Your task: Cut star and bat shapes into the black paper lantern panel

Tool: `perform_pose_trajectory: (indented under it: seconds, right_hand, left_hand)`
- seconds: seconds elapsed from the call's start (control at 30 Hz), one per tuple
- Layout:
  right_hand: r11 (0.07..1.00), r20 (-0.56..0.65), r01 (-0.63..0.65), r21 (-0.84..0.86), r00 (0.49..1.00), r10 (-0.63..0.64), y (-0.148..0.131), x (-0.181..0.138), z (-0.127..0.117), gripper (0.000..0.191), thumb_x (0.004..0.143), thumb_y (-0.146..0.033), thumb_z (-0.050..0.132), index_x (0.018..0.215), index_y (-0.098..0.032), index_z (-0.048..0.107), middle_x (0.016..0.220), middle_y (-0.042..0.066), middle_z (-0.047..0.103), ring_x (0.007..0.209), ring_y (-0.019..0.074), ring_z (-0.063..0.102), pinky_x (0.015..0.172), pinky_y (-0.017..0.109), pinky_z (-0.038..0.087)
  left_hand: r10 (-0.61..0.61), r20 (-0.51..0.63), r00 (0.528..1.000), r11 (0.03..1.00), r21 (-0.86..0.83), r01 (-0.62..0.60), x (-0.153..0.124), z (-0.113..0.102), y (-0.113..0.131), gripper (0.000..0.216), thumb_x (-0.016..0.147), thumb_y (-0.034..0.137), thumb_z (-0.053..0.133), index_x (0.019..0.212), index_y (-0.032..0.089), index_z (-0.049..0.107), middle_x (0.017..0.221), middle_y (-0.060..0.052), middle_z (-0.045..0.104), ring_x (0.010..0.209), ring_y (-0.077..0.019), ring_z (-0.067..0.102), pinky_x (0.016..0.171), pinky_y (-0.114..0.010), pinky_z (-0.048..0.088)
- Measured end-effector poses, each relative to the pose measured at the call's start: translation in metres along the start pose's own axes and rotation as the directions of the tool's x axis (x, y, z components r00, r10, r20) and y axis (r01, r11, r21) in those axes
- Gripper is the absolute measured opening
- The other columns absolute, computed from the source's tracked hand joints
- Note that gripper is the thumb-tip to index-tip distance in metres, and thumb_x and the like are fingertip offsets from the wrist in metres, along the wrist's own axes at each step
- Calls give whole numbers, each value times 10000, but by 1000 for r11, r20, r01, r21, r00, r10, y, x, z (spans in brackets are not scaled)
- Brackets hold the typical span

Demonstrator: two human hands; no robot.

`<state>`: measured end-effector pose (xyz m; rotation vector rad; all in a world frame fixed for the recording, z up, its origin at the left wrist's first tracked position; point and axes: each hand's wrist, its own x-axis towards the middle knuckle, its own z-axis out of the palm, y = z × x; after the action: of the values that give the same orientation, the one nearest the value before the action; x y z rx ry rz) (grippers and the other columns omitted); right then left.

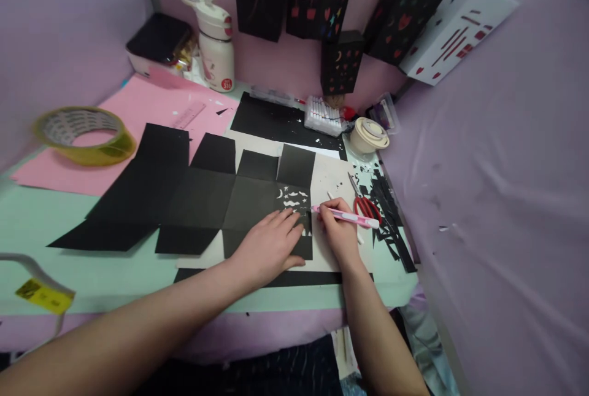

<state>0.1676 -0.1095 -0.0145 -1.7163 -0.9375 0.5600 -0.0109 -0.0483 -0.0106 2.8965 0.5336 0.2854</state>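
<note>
A folded-out sheet of black card with creased panels and flaps lies across the table. On its right panel, moon, star and cloud shapes are cut through and show white. My left hand rests flat on that panel, fingers stretched out just below the cutouts. Pinched in my right hand is a slim pink-and-white craft knife, its tip at the panel's right edge. Beneath the card is a pale board, partly covered.
Red-handled scissors and black paper scraps lie to the right. A tape roll and pink paper are left. Behind stand a white bottle, a marker box and a lidded tub. Decorated paper lanterns hang above.
</note>
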Motion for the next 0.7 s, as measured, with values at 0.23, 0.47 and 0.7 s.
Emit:
perform_pose_trajectory:
  seconds: [0.23, 0.47, 0.7]
  right_hand:
    - [988, -1, 145, 61, 989, -145, 4, -5, -1, 235, 859, -392, 586, 1017, -227, 645, 825, 21, 681, 668, 165, 625, 677, 314, 517]
    - [980, 50, 155, 127, 985, -163, 10, -27, -4, 395, 894, -484, 532, 1151, -200, 631, 722, 23, 691, 600, 165, 640, 616, 316, 531]
    - [961, 61, 240, 137, 966, -250, 7, -25, -13, 510, 929, -551, 442, 1253, -193, 605, 778, 21, 650, 595, 135, 551, 604, 290, 473]
  left_hand:
    - [-20, -8, 1000, 990, 139, 21, -6, 2, 18, 477, 919, 435, 583, 1249, 90, 595, 1354, -183, 563, 1307, -337, 471, 1040, -429, 405]
    - [-3, -21, 1000, 983, 186, 7, -21, 3, 45, 704, 822, 622, 619, 1313, 123, 544, 1325, -191, 564, 1258, -354, 487, 1015, -455, 404]
    - [52, -77, 996, 980, 198, -36, -27, 0, 52, 471, 935, 467, 526, 1267, 134, 558, 1080, -130, 637, 1051, -294, 562, 917, -425, 447]
